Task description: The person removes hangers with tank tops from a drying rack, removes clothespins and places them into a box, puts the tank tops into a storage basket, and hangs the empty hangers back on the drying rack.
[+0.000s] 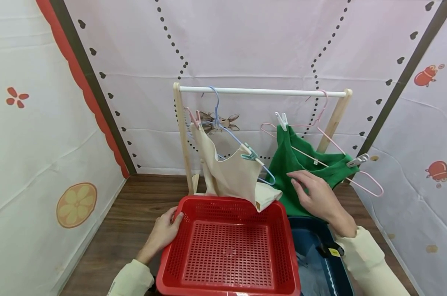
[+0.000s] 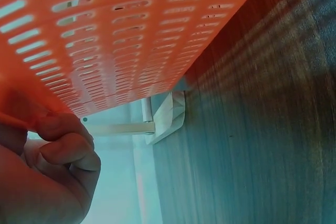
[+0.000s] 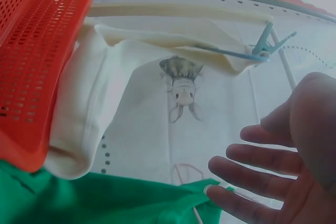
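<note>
My left hand point(image 1: 163, 231) grips the left rim of a red plastic basket point(image 1: 229, 255), fingers curled over its edge; the left wrist view shows the basket's slotted side raised at a slant above the table. No clothes lie in it. My right hand point(image 1: 317, 196) is empty, its fingers spread in the right wrist view, in front of a green garment point(image 1: 293, 156). That garment hangs from a pink hanger point(image 1: 371, 185) with a white clothespin point(image 1: 282, 121) and a grey one point(image 1: 358, 160). A cream garment point(image 1: 231, 172) hangs on a blue hanger point(image 1: 217, 107), its lower part overlapping the basket's back rim.
A rack with a white rod point(image 1: 262, 91) and wooden posts point(image 1: 184, 139) stands at the back. Teal point(image 1: 250, 153) and pink clothespins point(image 1: 194, 117) sit on the cream garment. A dark blue basket point(image 1: 342, 263) holding greyish cloth stands right of the red one. Patterned fabric walls surround the wooden table point(image 1: 109, 238).
</note>
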The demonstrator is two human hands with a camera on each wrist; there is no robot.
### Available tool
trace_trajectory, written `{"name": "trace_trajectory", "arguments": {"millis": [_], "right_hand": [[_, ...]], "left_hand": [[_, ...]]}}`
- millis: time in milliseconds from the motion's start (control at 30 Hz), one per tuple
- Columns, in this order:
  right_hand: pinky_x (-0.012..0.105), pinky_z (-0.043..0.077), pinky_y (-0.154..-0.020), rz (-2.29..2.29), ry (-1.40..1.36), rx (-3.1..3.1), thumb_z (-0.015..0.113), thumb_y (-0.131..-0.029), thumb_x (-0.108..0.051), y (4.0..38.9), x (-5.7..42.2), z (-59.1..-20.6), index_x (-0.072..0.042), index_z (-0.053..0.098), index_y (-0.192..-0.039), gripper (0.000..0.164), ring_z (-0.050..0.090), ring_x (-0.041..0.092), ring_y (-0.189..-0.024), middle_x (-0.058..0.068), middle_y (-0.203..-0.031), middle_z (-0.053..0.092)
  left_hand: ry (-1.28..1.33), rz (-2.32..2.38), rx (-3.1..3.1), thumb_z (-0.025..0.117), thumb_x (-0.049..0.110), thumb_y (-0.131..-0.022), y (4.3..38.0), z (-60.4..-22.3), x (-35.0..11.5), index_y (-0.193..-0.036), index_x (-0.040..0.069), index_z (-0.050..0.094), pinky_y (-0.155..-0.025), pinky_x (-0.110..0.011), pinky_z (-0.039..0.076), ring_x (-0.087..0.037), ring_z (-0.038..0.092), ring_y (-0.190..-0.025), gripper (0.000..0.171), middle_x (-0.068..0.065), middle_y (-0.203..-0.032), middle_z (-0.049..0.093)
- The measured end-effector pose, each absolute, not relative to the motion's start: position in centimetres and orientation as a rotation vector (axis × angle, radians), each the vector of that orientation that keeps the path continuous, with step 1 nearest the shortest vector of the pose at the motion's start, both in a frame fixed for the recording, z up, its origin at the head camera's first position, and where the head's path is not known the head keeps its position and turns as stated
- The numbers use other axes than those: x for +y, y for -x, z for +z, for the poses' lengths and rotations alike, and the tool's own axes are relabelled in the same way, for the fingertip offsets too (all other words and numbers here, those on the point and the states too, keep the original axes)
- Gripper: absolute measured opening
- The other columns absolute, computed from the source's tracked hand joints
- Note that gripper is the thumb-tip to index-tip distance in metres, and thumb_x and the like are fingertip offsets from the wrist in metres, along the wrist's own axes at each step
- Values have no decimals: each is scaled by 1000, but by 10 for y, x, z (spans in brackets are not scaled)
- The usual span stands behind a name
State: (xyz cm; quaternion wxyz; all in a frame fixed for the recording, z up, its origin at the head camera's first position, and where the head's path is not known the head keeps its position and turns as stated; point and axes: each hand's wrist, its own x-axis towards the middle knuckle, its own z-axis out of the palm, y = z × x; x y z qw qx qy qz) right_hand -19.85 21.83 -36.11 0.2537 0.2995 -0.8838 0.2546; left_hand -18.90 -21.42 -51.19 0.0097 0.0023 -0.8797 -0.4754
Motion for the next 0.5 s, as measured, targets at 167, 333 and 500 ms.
{"name": "trace_trajectory", "arguments": {"millis": [167,333,500], "right_hand": [[45,57,-79,754,-822,-2382,61,-96,-3,202,208,-355,-1,67,-120,25,68,25,-96,14,-116,70],[35,56,-72,823,-803,-2401,63,-96,-10,204,194,-347,-2,66,-123,28,64,17,-86,12,-112,70],[43,57,-73,906,-773,-2432,65,-96,-13,209,182,-341,0,64,-125,31,65,21,-85,15,-112,69]], "left_hand": [[-7,-1503,-2734,52,21,-104,188,-512,-213,-141,2,50,-47,-28,54,-15,66,-56,41,-15,-94,69],[-28,-1507,-2736,51,22,-105,189,-514,-212,-141,4,49,-48,-28,55,-16,66,-57,41,-15,-94,68],[-23,-1475,-2740,51,22,-104,189,-514,-212,-140,3,50,-48,-27,54,-16,66,-59,41,-16,-96,69]]}}
